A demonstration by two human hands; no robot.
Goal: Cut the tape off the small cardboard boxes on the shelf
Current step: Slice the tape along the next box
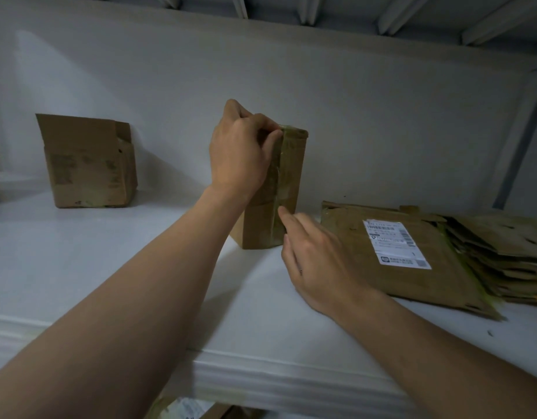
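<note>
A small taped cardboard box [287,189] stands upright on the white shelf [140,267], a strip of clear tape running down its front. My left hand [238,152] grips the box's top left edge, fingers curled over it. My right hand [318,258] is at the box's lower front. Its index finger is extended and touches the tape seam near the bottom. No cutting tool shows in either hand.
Another cardboard box [89,164] with an open flap stands at the back left. A stack of flattened boxes [427,255] with a white label lies to the right. The shelf's front lip runs below my arms, and more cardboard shows underneath.
</note>
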